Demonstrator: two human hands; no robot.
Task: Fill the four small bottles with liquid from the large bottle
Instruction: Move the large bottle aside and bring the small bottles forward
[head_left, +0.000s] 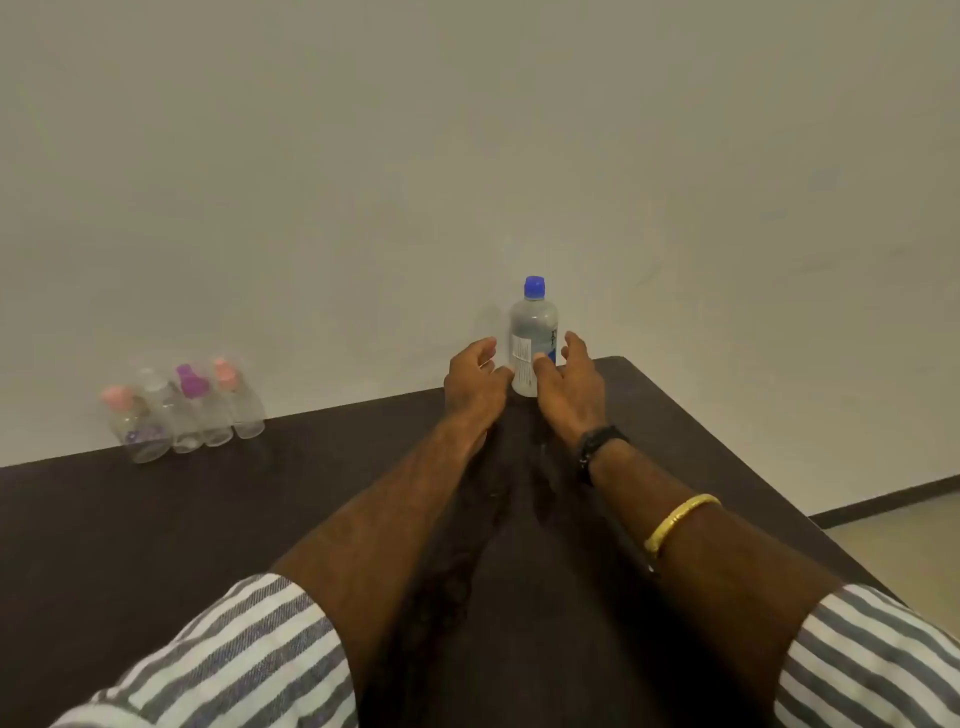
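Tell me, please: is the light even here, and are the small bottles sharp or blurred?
Head view: dim, warm, even light without glare; the four small bottles at far left look soft and smeared; the large bottle is sharper and throws a faint shadow on the wall; the far edge of the table bows slightly, from the wide lens.

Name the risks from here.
1. The large bottle stands by the far edge of the table; the left hand or right hand could knock it over.
2. The small bottles stand packed tight at that edge; lifting one may topple its neighbours.
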